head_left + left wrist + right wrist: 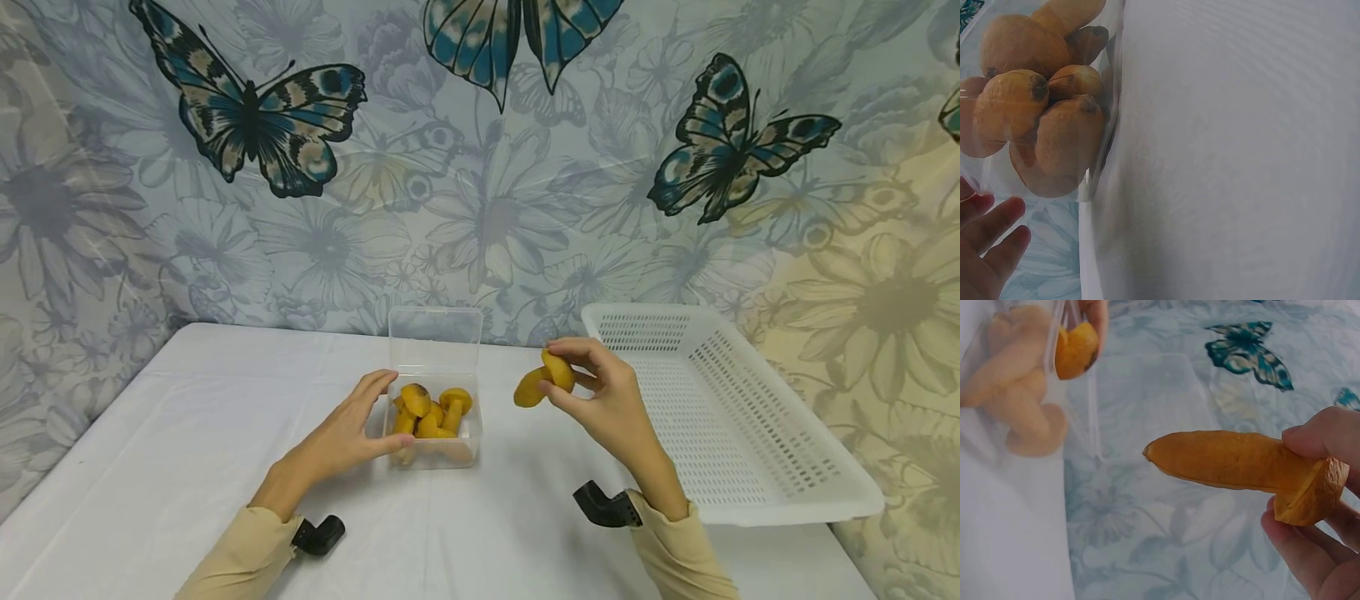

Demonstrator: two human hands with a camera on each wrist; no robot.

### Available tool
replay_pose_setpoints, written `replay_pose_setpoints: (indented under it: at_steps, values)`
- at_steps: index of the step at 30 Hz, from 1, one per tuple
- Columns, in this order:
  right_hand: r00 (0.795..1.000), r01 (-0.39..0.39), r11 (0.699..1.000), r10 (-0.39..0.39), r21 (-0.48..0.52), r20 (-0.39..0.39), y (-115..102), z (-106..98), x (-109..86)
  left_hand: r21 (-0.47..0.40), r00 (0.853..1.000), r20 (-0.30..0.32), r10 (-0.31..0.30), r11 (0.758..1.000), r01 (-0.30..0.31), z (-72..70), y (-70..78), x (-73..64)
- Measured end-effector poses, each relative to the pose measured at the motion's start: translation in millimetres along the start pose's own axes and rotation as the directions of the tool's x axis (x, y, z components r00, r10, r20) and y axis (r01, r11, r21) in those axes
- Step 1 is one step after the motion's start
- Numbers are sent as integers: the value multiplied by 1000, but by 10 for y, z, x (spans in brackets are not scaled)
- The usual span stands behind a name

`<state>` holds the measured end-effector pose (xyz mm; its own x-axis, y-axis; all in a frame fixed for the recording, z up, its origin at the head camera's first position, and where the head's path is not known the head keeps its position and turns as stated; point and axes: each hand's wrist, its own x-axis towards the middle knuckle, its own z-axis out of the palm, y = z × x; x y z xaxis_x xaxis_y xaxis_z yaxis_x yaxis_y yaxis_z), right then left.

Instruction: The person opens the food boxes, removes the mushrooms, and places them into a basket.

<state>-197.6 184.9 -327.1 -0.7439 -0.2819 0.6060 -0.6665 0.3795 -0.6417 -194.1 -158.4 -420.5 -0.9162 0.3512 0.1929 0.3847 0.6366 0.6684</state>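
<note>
Between the thumb and fingers of my right hand (611, 408) is a yellow mushroom (1222, 459), pinched at its cap end, its thick stem pointing left. The held mushroom is above the table, right of a clear plastic box (442, 454). Several more yellow mushrooms (416, 400) lie in that box, seen through its wall in the left wrist view. My left hand (337, 433) is at the box's left side, thumb at the front rim and index finger near the back corner. Its other fingers (1007, 231) look straight in the left wrist view.
The box's clear lid (435, 337) stands raised at the back. A large white perforated basket (795, 500) sits on the right of the white-covered table (180, 400). Behind hangs a cloth (487, 225) printed with flowers and butterflies. Both wrists carry black camera mounts (318, 535).
</note>
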Motion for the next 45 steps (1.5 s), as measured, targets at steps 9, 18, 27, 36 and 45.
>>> replay_pose_setpoints:
  at_steps: [9,18,27,36,45]
  values:
    - [995,-39,998,35,-39,-91,25,-273,-109,12,1000,8,-2,1000,2,-3,1,-1]
    - [981,-138,986,123,-93,-152,83,-557,-260,21,1000,2,2,1000,-2,-12,14,-7]
    - [974,-178,968,148,-176,-171,193,-804,-425,31,1000,1,-5,999,5,-15,24,-13]
    - [958,-230,953,185,-198,-221,274,-1015,-596,30,1000,3,-9,1000,9,-12,18,-16]
    - [944,-303,913,248,-273,-218,302,-1202,-744,34,1000,-6,3,999,-3,-11,14,-17]
